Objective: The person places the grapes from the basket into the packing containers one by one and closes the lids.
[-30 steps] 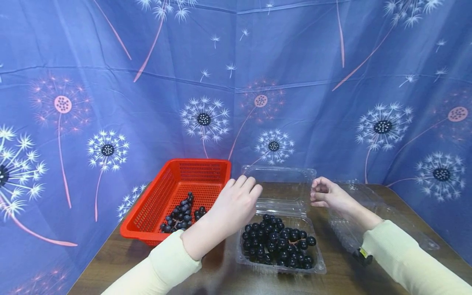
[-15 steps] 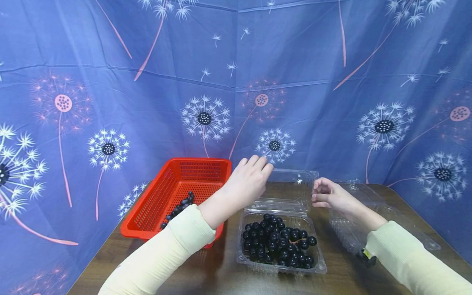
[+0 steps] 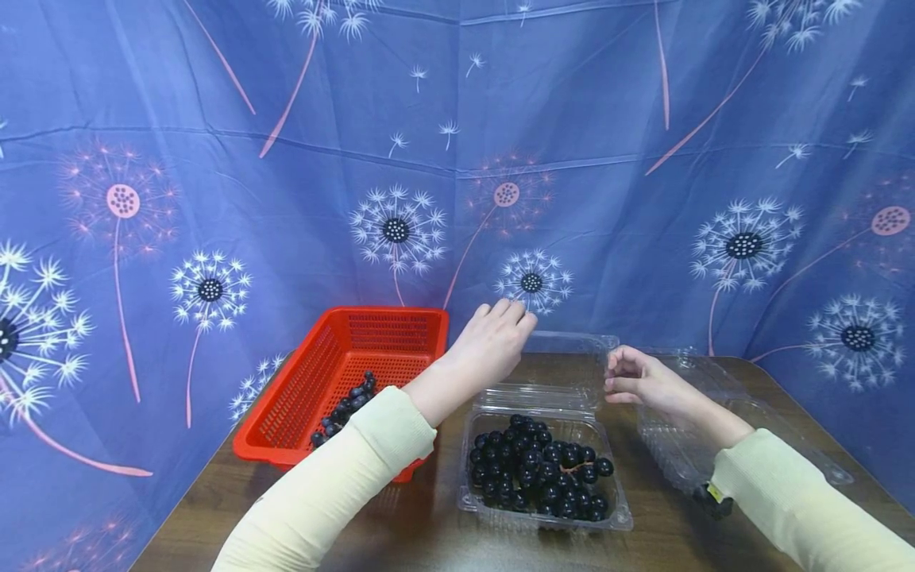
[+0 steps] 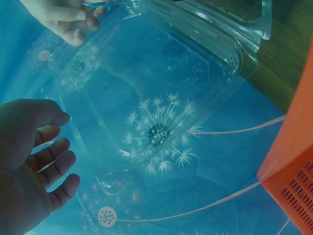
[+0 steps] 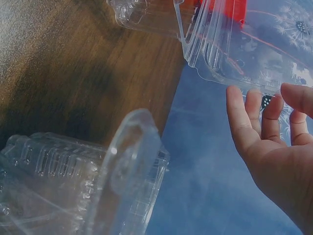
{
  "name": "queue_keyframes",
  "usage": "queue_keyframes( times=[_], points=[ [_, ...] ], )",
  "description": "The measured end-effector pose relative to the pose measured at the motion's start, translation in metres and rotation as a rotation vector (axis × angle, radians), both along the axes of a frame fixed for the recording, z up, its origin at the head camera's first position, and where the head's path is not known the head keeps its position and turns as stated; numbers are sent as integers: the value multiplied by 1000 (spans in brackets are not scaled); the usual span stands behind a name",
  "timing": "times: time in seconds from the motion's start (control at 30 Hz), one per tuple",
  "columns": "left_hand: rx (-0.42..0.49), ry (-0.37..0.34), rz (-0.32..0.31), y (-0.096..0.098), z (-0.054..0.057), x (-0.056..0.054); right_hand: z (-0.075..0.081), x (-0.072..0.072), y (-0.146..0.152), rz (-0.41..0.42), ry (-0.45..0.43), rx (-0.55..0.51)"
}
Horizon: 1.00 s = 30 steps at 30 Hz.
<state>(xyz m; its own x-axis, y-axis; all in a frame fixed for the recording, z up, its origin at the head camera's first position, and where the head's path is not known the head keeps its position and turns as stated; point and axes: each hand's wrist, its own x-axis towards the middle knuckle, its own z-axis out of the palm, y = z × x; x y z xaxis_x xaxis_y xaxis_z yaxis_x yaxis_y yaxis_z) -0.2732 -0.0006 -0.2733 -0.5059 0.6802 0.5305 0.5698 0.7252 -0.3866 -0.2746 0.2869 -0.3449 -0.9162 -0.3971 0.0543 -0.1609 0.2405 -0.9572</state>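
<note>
A clear plastic clamshell box (image 3: 623, 518) stands on the table in the head view, with a bunch of dark grapes (image 3: 532, 469) filling its base. Its transparent lid (image 3: 561, 369) stands raised at the back. By the lid's upper left part is my left hand (image 3: 493, 342); the left wrist view shows its fingers loosely bent, with nothing held. My right hand (image 3: 646, 383) is at the lid's right edge, its fingers softly curved. In the right wrist view the fingertips (image 5: 234, 93) lie close to that edge; contact cannot be made out.
A red perforated basket (image 3: 279, 397) at the left contains more dark grapes (image 3: 350, 403), partly hidden by my left sleeve. Another clear clamshell box (image 3: 668, 453) lies at the right, beneath my right forearm. A blue patterned cloth (image 3: 300, 214) hangs behind the wooden table (image 3: 422, 532).
My left hand has moved right and upward from beside the basket to the lid's upper part. The lid has shifted slightly. My right hand has barely moved.
</note>
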Motion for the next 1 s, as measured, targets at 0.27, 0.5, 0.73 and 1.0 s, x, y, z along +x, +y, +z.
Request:
queue_keyframes(
  times=[0.27,0.5,0.73,1.0],
  points=[
    [-20,14,6,5,-7,-2,-3,-1,1,7,11,-15],
    [-36,0,-6,5,-7,1,-3,1,1,15,43,7],
    [-38,-8,-18,4,-8,4,-6,2,4,2,32,13],
    [-37,19,-36,4,-9,13,-4,6,7,-75,-78,5]
  ],
)
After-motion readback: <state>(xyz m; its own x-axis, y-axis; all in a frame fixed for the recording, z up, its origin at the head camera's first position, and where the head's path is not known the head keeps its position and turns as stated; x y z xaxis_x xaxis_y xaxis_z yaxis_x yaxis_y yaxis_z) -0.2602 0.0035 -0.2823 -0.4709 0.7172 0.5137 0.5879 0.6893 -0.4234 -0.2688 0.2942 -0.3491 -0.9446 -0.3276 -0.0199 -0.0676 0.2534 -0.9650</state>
